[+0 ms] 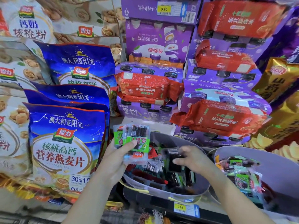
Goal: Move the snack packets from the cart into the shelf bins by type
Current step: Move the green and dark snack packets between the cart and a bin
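My left hand (119, 156) grips a fanned stack of small snack packets (135, 138) with clear wrap, dark contents and green labels, held up above the left rim of a grey round shelf bin (163, 194). My right hand (191, 159) reaches into that bin and pinches a dark snack packet (174, 160) between thumb and fingers, over a heap of several dark, red and green packets. A second grey bin (271, 160) at the right holds several green-labelled packets (241, 177). The cart is out of view.
Blue oat-cereal bags (66, 143) stand close on the left. Purple milk-tea packs (155, 42) and red rice bags (224, 118) are stacked right behind the bins. Gold crisp bags (279, 78) fill the right edge. A yellow 9.90 price tag (180, 207) sits on the shelf edge below.
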The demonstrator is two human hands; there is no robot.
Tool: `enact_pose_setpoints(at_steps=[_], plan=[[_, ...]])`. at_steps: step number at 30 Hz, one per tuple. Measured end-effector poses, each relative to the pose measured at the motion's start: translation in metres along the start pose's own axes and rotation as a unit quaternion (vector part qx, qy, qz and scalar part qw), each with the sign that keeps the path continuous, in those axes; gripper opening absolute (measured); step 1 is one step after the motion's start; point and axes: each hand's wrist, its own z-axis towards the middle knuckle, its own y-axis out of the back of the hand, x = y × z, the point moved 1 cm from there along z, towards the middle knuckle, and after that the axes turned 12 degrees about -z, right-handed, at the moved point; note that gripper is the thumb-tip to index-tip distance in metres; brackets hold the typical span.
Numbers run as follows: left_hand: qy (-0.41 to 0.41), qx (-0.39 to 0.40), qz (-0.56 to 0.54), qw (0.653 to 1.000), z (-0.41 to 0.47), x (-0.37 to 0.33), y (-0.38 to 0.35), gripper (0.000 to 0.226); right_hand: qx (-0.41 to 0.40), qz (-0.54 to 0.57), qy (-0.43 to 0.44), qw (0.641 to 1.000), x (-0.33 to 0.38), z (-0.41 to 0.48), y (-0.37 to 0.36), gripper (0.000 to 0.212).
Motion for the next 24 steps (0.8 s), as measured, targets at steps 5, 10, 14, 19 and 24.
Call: enact_pose_setpoints(at_steps=[5, 10, 14, 19, 24], plan=[[-0.023, -0.03, -0.018, 0.999, -0.01, 0.005, -0.004, 0.06, -0.018, 0.169, 0.047, 0.984, 0.01, -0.021, 0.011, 0.026], [-0.075, -0.076, -0.017, 0.994, -0.039, 0.005, -0.002, 0.059, 0.029, 0.342, 0.08, 0.936, 0.028, -0.032, 0.014, 0.045], [-0.117, -0.127, -0.007, 0.985, -0.082, 0.002, 0.01, 0.059, 0.109, 0.465, 0.116, 0.871, 0.05, -0.036, 0.003, 0.036], [-0.167, -0.182, -0.012, 0.969, -0.145, -0.011, 0.031, 0.062, 0.177, 0.498, 0.158, 0.834, 0.096, -0.051, -0.02, 0.034], [-0.218, -0.242, -0.039, 0.945, -0.207, -0.026, 0.068, 0.058, 0.257, 0.477, 0.193, 0.818, 0.144, -0.075, -0.054, 0.056]])
